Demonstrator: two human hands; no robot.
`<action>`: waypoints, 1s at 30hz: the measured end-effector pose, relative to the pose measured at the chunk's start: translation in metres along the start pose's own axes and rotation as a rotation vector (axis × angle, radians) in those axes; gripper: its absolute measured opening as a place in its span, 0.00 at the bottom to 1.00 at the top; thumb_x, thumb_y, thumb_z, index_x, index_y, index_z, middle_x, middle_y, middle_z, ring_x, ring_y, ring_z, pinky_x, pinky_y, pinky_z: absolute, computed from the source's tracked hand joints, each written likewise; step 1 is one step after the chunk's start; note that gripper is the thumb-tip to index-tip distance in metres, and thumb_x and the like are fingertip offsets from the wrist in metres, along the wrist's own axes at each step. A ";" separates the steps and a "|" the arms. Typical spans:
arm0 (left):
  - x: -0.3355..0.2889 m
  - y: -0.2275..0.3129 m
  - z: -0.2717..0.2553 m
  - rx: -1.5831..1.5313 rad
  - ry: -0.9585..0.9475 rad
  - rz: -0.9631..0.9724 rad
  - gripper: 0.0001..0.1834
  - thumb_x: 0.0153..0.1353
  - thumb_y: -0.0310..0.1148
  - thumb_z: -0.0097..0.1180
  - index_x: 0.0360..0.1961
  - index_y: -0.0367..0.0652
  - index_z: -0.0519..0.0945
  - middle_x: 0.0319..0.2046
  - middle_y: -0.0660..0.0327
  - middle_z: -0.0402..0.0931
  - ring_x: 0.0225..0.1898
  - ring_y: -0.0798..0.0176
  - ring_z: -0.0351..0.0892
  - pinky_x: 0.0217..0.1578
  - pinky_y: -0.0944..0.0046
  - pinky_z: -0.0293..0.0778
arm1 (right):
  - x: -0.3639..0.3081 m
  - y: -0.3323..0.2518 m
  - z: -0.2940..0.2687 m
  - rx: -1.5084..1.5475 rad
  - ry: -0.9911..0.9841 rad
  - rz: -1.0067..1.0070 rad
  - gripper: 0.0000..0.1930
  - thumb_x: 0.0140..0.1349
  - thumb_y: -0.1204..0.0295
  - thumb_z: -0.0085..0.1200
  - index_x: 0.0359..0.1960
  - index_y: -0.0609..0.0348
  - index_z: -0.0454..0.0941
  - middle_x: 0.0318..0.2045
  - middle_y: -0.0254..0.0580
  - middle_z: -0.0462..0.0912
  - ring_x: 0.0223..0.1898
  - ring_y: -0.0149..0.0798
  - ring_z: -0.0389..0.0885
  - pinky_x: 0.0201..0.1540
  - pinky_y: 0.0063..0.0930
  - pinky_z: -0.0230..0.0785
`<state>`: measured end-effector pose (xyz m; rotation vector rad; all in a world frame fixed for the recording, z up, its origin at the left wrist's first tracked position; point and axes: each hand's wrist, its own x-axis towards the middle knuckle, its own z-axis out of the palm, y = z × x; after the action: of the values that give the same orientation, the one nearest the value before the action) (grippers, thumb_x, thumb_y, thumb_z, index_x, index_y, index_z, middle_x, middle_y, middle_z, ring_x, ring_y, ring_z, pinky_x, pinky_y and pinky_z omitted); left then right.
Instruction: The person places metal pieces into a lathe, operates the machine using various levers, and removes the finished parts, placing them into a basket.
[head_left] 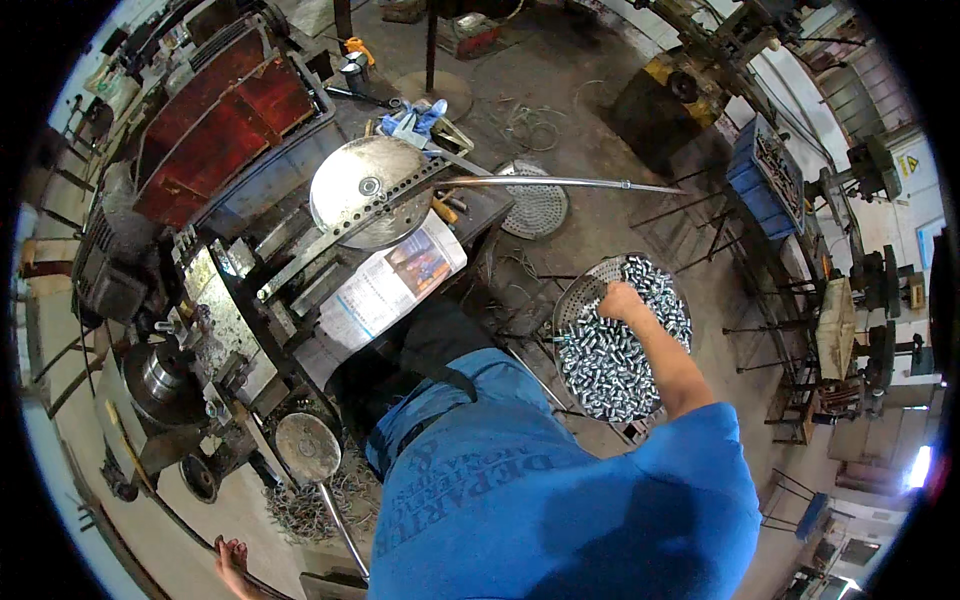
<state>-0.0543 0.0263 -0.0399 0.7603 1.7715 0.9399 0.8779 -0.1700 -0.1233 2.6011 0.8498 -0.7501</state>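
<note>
My right hand [622, 300] is over a round perforated tray [580, 290] heaped with short shiny metal cylinders [615, 370]. Its fingers curl down out of sight against the heap, closed; what they hold is hidden. At the lower left, my left hand [232, 565] is beside a long, thin, curved dark bar [165, 500]. Its fingers are loosely bent and slightly apart, with nothing visible in them. In front of me stands a machine with a large round metal disc [368, 190] and a perforated flat bar [340, 232] across it.
A newspaper [400, 285] lies by the disc. Red bins [225, 140] stand at the far left. A long rod [560, 182] juts right past another perforated round plate [535, 205]. Metal shavings [320, 500] pile below the small disc [307, 447]. A blue crate [765, 175] stands right.
</note>
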 end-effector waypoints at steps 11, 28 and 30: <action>0.001 0.036 0.024 0.698 0.158 0.207 0.12 0.56 0.33 0.58 0.32 0.37 0.70 0.20 0.59 0.72 0.22 0.66 0.72 0.22 0.65 0.70 | 0.012 0.003 0.023 0.155 0.008 0.149 0.27 0.46 0.61 0.53 0.47 0.66 0.73 0.51 0.56 0.72 0.53 0.49 0.72 0.55 0.34 0.65; -0.139 0.126 0.351 -0.256 -0.723 0.446 0.14 0.63 0.38 0.49 0.34 0.34 0.73 0.20 0.56 0.76 0.21 0.62 0.76 0.25 0.65 0.73 | -0.226 -0.359 -0.111 1.013 0.247 -2.027 0.13 0.33 0.71 0.55 0.25 0.61 0.78 0.37 0.50 0.74 0.39 0.52 0.72 0.41 0.40 0.65; -0.163 0.137 0.379 -0.443 -0.654 0.251 0.14 0.62 0.39 0.50 0.35 0.37 0.75 0.20 0.60 0.76 0.20 0.62 0.75 0.22 0.66 0.72 | -0.239 -0.367 -0.117 1.088 0.409 -2.043 0.05 0.34 0.73 0.53 0.13 0.59 0.71 0.31 0.45 0.72 0.34 0.50 0.70 0.36 0.38 0.64</action>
<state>0.3677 0.0613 0.0580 0.8793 0.8759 1.0470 0.5321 0.0570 0.0626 1.1833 4.0849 -1.1020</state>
